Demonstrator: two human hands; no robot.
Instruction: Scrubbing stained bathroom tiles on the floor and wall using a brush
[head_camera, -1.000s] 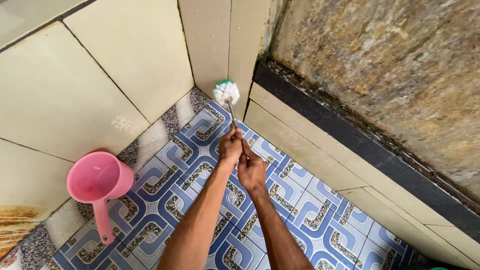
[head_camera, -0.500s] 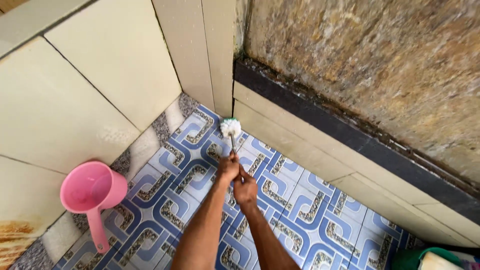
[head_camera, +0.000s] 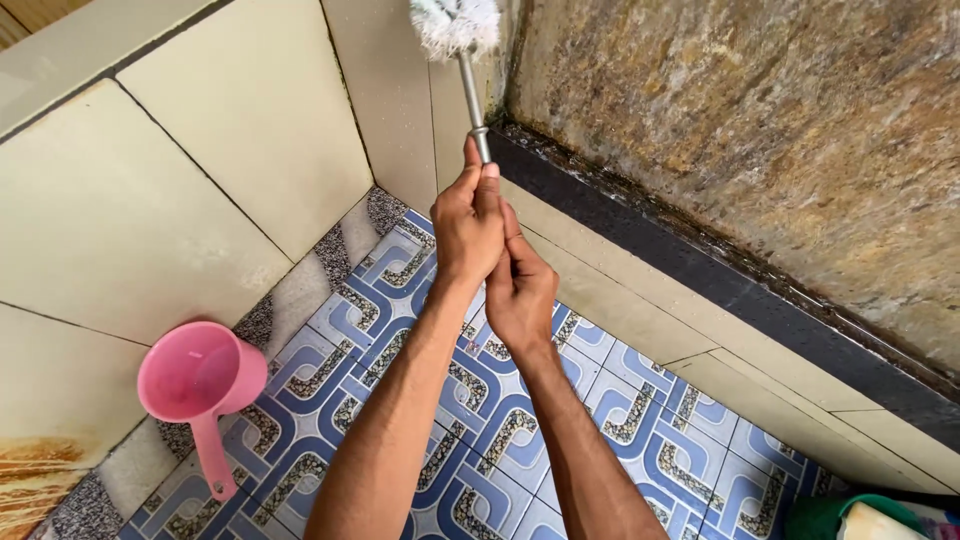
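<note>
Both hands stacked on brush handle (head_camera: 477, 125), left hand (head_camera: 468, 225) higher & nearer the bristle head (head_camera: 455, 22), right hand (head_camera: 520, 290) below; long axis approx. vertical, head up at wall corner.

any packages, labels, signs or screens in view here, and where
No label, sign or screen shows.
Possible package: a green container with a pale top, cut off at the bottom right corner on the floor; too little shows to tell its kind.
Left hand and right hand grip a brush with a plain metal handle.
The pink dipper is plain.
</note>
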